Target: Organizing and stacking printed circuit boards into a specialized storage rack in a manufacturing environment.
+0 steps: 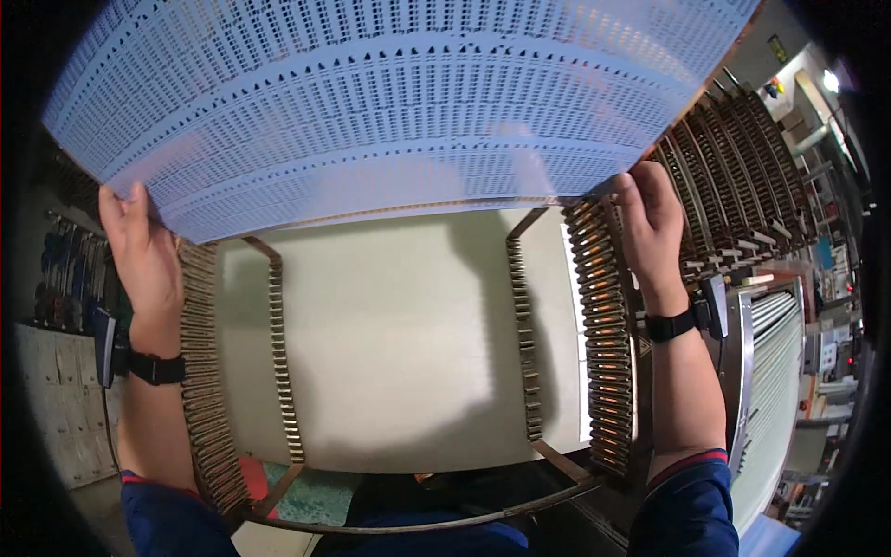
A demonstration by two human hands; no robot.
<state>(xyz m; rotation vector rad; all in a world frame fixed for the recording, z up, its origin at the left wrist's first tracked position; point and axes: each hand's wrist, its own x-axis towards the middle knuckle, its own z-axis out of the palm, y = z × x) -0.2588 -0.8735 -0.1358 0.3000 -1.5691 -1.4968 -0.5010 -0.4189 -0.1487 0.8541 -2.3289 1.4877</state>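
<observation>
In the head view, grips a blue sheet (pixel 399 116) by its near left corner with the left hand (pixel 147 251) and by its near right corner with the right hand (pixel 654 227), with thumbs and fingers closed on the edges. Holds it over the far part of a metal rack (pixel 399 531), between a left coil row (pixel 206 399) and a right coil row (pixel 605 353), beyond a bare stretch of pale surface (pixel 399 343).
</observation>
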